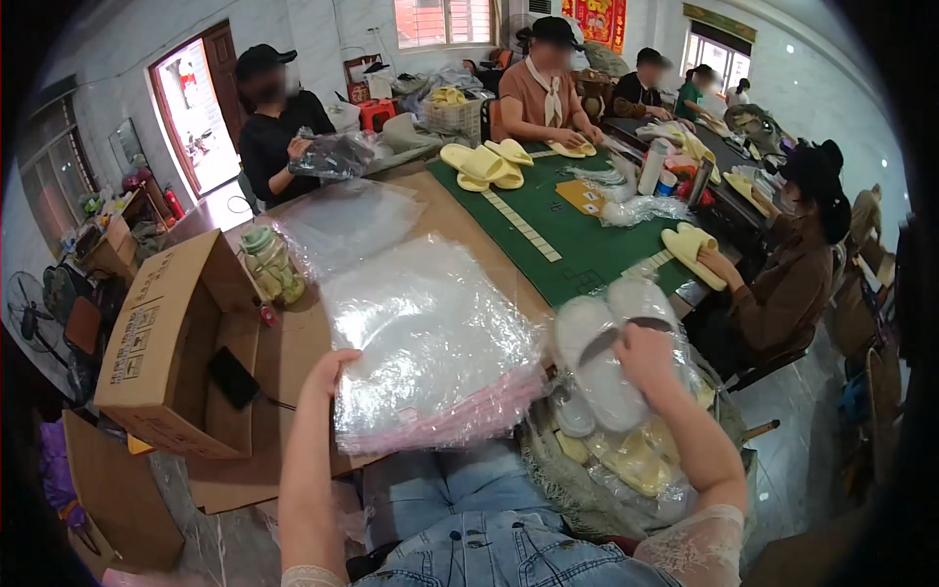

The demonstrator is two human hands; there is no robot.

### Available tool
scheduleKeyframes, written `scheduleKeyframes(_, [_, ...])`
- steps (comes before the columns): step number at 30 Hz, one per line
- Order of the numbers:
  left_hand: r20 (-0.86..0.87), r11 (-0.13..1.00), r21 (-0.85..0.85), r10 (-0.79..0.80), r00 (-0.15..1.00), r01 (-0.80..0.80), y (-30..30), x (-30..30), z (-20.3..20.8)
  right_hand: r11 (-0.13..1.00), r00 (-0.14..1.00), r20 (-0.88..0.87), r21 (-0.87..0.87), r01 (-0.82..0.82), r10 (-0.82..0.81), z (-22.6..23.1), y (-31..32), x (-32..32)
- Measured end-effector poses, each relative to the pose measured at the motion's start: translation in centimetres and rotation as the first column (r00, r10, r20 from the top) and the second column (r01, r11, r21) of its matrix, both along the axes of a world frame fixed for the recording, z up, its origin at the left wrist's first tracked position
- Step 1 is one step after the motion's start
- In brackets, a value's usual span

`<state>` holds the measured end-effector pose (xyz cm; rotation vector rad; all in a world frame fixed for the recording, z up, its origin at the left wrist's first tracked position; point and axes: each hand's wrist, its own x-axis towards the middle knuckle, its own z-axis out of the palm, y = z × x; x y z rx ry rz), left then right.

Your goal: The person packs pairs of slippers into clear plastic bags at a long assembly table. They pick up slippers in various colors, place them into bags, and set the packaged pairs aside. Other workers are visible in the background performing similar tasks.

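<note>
A thick stack of clear plastic bags (421, 333) with pink edges lies on the table in front of me. My left hand (333, 372) closes on the stack's left edge, its fingers partly hidden by the film. To the right of the bags, my right hand (646, 357) is closed on a pair of light grey slippers (606, 367), with its fingertips hidden in a foot opening. Shiny clear film shows around the pair. Below them, more bagged slippers, pale yellow (641, 468) and grey, lie in a large greenish sack (548, 479) beside my right leg.
An open cardboard box (147, 342) stands left, with a dark phone (233, 378) inside. A glass jar (269, 264) sits beside it. Yellow slippers (484, 164) lie on the green mat (548, 230) beyond the bags. A co-worker (797, 264) sits at right; others work farther back.
</note>
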<state>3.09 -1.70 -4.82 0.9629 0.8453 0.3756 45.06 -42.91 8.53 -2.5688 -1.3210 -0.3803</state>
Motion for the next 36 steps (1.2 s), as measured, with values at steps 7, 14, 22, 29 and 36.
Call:
scheduleKeyframes(7, [-0.01, 0.97, 0.229, 0.091, 0.996, -0.086, -1.7, -0.1, 0.3, 0.962, 0.962, -0.021, -0.021, 0.273, -0.273, 4.5, -15.1, 3.8])
scheduleKeyframes(14, [-0.087, 0.964, 0.118, 0.248, 0.965, -0.237, -6.1, -0.7, -0.2, 0.924, 0.934, -0.093, -0.206, 0.321, -0.345, 1.5, -22.8, 4.2])
scheduleKeyframes(22, [-0.083, 0.952, 0.08, 0.3, 0.95, -0.294, -6.4, -5.5, -0.8, 0.959, 0.904, -0.329, -0.174, 0.225, -0.272, -8.8, -19.9, 8.1])
scheduleKeyframes(29, [-0.074, 0.923, 0.103, 0.379, 0.922, -0.371, -6.5, -5.8, -2.0, 0.926, 0.638, -0.687, -0.143, 0.35, -0.348, -17.3, -22.7, 14.0])
scheduleKeyframes(36, [-0.064, 0.946, 0.073, 0.321, 0.945, -0.317, -8.3, -3.7, 0.6, 0.89, 0.689, -0.565, -0.261, 0.374, -0.455, -18.0, -26.3, 11.2])
